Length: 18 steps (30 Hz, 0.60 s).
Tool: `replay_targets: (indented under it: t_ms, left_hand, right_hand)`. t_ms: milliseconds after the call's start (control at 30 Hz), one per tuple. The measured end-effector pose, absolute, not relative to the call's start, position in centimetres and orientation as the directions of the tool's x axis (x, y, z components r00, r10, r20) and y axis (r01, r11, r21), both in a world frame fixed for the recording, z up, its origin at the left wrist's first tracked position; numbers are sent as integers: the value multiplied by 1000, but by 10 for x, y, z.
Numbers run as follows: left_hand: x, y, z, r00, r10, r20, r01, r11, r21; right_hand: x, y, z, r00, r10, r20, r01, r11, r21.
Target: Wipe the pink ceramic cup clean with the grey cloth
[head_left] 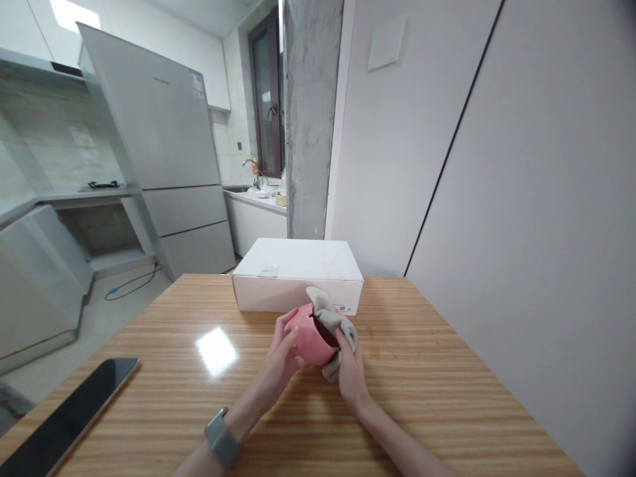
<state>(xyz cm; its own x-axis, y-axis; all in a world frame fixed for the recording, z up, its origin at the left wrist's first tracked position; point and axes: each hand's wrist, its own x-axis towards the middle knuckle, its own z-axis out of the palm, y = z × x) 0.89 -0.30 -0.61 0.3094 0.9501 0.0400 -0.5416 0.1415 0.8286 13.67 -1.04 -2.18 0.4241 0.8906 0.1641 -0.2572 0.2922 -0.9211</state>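
A pink cup (312, 341), tilted with its dark opening toward the right, is held up over the table in front of the white box. The fingers of my left hand (284, 354) wrap around its left side. On the right, my right hand (352, 371) grips a grey cloth (325, 309) that is bunched over the rim and hangs below the cup. Part of the cloth lies against the opening, so the inside is only partly visible. My right fingertips are mostly hidden behind the cloth and the cup.
The wood-grain table (422, 397) carries a white box (298, 291) at its far edge and a dark phone (74, 414) at the left. A white wall (536, 199) borders the right side. Beyond stand a grey fridge (154, 126) and a kitchen counter with a sink (238, 189).
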Motion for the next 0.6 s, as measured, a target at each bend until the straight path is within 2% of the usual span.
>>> replay_targets:
  t_ms: [133, 267, 333, 467, 600]
  left_hand:
    - [7, -3, -8, 301, 953, 37, -571, 149, 807]
    - [6, -4, -10, 476, 878, 46, -516, 237, 823]
    - [5, -3, -12, 491, 870, 43, -488, 234, 841]
    - [5, 4, -17, 350, 936, 30, -433, 133, 891]
    - [9, 3, -17, 191, 973, 127, -388, -44, 920]
  right_hand:
    - [146, -4, -17, 484, 864, 139, -246, 287, -926]
    - [149, -6, -12, 447, 883, 146, -286, 296, -911]
    - [149, -8, -13, 444, 886, 135, -285, 283, -916]
    - [145, -10, -20, 463, 881, 99, -259, 241, -935]
    - [135, -16, -24, 398, 905, 152, -246, 265, -932]
